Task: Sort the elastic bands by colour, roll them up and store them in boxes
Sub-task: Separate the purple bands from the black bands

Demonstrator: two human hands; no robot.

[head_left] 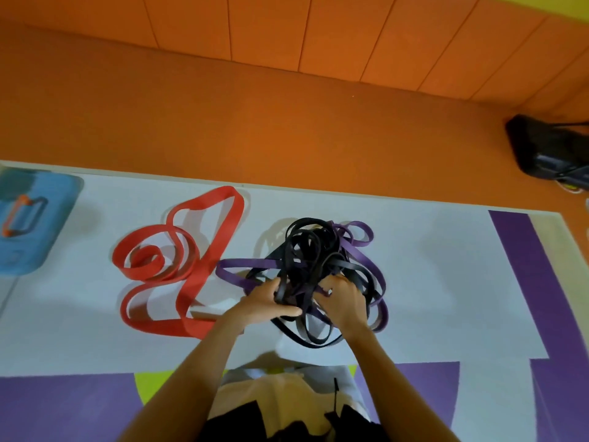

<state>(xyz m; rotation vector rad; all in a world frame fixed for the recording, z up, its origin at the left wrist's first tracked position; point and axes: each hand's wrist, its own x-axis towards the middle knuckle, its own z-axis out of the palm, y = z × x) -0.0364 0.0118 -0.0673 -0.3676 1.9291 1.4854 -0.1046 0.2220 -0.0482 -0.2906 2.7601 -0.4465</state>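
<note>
I'm gripping strands at the black-and-purple tangle's (318, 250) near edge with left hand (271, 303) and right hand (342, 301) curled; the red band (204, 250) is lying apart, leftward.

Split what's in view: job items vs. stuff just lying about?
Job: red band; black and purple tangle, gripped by left hand and right hand; blue case, likely storage.
Lying about: black bag; mat.

Bright, soft shadows, edges warped w/ slight blur.
</note>
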